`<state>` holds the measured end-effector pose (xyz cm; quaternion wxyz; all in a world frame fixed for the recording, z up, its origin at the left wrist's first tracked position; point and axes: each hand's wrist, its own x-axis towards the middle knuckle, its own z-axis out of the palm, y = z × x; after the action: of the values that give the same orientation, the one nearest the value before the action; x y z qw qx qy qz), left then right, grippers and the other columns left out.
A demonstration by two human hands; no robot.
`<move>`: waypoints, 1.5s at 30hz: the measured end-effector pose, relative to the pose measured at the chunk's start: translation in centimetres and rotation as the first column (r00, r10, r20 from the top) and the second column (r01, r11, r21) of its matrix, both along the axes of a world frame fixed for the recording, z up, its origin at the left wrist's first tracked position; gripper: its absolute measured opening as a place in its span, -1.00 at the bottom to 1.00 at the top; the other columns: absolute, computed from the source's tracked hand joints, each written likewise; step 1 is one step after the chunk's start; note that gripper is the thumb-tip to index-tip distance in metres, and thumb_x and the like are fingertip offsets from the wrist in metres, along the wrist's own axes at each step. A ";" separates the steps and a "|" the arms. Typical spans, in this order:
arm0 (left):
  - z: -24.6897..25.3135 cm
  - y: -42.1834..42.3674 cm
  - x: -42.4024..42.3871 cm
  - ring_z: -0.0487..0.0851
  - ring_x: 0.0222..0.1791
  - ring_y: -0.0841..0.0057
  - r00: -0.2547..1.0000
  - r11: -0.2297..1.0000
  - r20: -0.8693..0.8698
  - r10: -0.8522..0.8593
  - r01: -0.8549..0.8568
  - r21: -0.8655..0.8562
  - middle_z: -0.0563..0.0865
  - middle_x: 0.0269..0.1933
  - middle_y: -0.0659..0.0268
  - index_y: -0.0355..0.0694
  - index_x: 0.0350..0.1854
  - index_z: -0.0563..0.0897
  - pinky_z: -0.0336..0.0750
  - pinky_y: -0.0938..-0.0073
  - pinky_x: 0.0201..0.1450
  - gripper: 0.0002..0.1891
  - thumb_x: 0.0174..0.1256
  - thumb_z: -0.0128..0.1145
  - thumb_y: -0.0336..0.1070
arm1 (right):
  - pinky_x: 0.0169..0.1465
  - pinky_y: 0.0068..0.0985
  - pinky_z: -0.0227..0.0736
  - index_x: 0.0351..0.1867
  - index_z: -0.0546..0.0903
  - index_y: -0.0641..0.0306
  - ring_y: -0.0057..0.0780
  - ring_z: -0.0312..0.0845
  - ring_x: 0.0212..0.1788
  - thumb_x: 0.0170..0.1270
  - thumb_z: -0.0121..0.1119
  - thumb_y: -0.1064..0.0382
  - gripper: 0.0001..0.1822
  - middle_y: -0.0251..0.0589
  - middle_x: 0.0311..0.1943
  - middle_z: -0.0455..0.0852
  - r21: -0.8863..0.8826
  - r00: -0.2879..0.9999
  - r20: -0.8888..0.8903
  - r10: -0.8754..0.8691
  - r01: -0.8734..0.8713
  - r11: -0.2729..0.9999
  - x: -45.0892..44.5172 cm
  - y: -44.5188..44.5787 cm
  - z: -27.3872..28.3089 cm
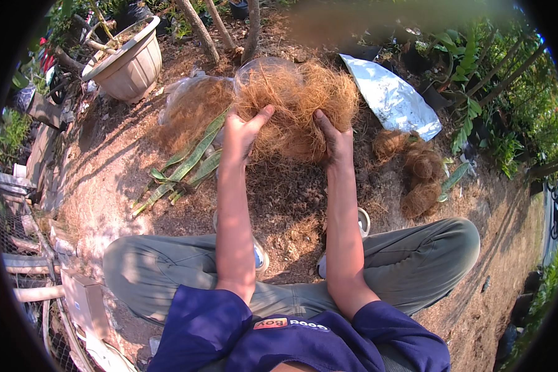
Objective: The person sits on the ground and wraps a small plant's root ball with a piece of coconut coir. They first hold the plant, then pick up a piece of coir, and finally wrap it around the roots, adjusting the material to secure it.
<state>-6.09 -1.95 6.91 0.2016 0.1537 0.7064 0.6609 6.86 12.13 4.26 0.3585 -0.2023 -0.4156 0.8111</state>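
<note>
Between my two hands a loose tuft of brown coconut fibre (297, 100) is held up in front of me. My left hand (246, 128) grips its left side, thumb on top. On the right side my right hand (333, 135) holds it too, with the thumb pressed in and dark soil on the skin. Most of the fingers are hidden under the fibre. Behind the left part shows a clear plastic bag (255, 65). More coir (200, 104) lies in and around clear plastic to the left. Cut snake plant leaves (190, 160) rest on the ground by my left wrist.
Dark loose soil (288, 190) lies below my hands. On the right are balled clumps of coir (423, 160), a silvery plastic sheet (390, 95) and a single leaf (455, 181). A large plant pot (125, 60) stands at the upper left, near thin trunks (200, 30). A cardboard box (83, 302) sits lower left.
</note>
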 end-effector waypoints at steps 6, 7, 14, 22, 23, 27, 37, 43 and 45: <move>0.5 -1.4 0.4 0.46 0.35 0.09 0.998 0.977 0.017 -0.058 0.053 0.208 0.45 0.38 -0.11 -0.37 0.45 0.27 0.36 0.15 0.38 -0.05 0.22 0.32 0.26 | 0.21 -0.20 0.58 0.30 0.46 0.30 -0.16 0.60 0.17 0.29 0.37 0.23 -0.42 -0.09 0.14 0.64 -0.117 0.999 -0.036 0.000 -0.004 0.993 1.3 0.4 1.2; 1.1 -1.8 0.1 0.42 0.37 0.06 0.982 0.880 0.047 -0.182 0.141 0.454 0.42 0.40 -0.09 -0.34 0.47 0.25 0.35 0.12 0.40 -0.07 0.27 0.24 0.29 | 0.21 -0.18 0.58 0.31 0.45 0.30 -0.14 0.60 0.17 0.32 0.32 0.21 -0.44 -0.08 0.15 0.64 -0.165 0.994 -0.110 0.009 -0.027 0.986 1.8 0.3 2.0; -4.9 -0.5 -2.9 0.52 0.28 0.15 0.919 0.432 0.260 -0.297 -0.114 0.895 0.54 0.32 0.17 -0.08 0.45 0.36 0.49 0.08 0.31 -0.43 0.56 -0.12 0.14 | 0.23 -0.11 0.55 0.34 0.44 0.28 -0.14 0.57 0.22 0.32 0.30 0.09 -0.38 -0.07 0.17 0.64 -0.256 0.978 -0.182 0.106 -0.151 0.955 2.1 -0.4 2.8; -8.8 2.2 1.5 0.53 0.27 0.21 0.844 0.545 0.463 -0.270 -0.263 0.797 0.53 0.32 0.18 -0.09 0.44 0.35 0.51 0.12 0.30 -0.47 0.57 -0.09 0.05 | 0.17 -0.27 0.57 0.28 0.43 0.46 -0.16 0.63 0.13 0.19 0.45 -0.08 -0.20 0.07 0.14 0.60 -0.034 0.950 0.311 -0.006 0.018 0.999 0.8 -0.1 1.6; -8.8 2.6 1.6 0.53 0.27 0.22 0.843 0.536 0.454 -0.287 -0.252 0.806 0.53 0.32 0.18 -0.09 0.45 0.35 0.51 0.12 0.30 -0.47 0.57 -0.08 0.05 | 0.02 -0.36 0.64 0.20 0.53 0.36 -0.35 0.68 0.02 0.31 0.36 0.06 -0.45 -0.10 0.00 0.70 -0.051 0.962 0.274 -0.024 0.040 0.998 1.0 1.5 0.5; -8.7 2.3 1.8 0.53 0.27 0.23 0.857 0.533 0.432 -0.281 -0.235 0.813 0.52 0.33 0.19 -0.10 0.45 0.33 0.52 0.14 0.30 -0.48 0.57 -0.06 0.02 | 0.02 -0.38 0.65 0.14 0.61 0.26 -0.40 0.71 -0.05 0.39 0.28 0.18 -0.64 -0.24 -0.02 0.75 -0.089 0.986 0.148 -0.077 0.091 0.992 1.5 2.5 -0.2; -9.1 0.8 1.7 0.52 0.27 0.26 0.894 0.557 0.389 -0.222 -0.211 0.803 0.50 0.34 0.19 -0.12 0.46 0.30 0.53 0.19 0.30 -0.47 0.56 -0.01 -0.05 | 0.21 -0.21 0.55 0.31 0.50 0.25 -0.22 0.59 0.18 0.31 0.35 0.13 -0.42 -0.10 0.15 0.64 -0.252 0.989 -0.075 0.126 -0.141 0.957 2.0 2.9 -0.5; -9.9 1.2 2.1 0.52 0.28 0.28 0.959 0.648 0.240 -0.152 -0.087 0.757 0.49 0.35 0.20 -0.13 0.47 0.27 0.54 0.21 0.30 -0.47 0.56 0.03 -0.10 | 0.13 -0.41 0.55 0.31 0.50 0.25 -0.39 0.62 0.07 0.32 0.33 0.20 -0.45 -0.16 0.06 0.68 0.291 0.973 0.228 0.034 -0.102 0.951 1.4 2.1 -0.6; -9.7 1.1 2.7 0.50 0.30 0.29 0.991 0.758 0.082 -0.103 0.025 0.651 0.47 0.36 0.20 -0.13 0.48 0.26 0.52 0.23 0.31 -0.45 0.56 0.01 -0.07 | 0.07 -0.46 0.55 0.28 0.52 0.29 -0.46 0.63 -0.01 0.37 0.27 0.24 -0.52 -0.21 0.01 0.70 0.291 0.968 0.248 0.035 -0.109 0.950 1.2 2.2 -0.6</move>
<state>-3.44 -0.83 -2.76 0.1980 0.2002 0.4159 0.8647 8.07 14.34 3.67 0.3023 -0.2263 -0.5823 0.7200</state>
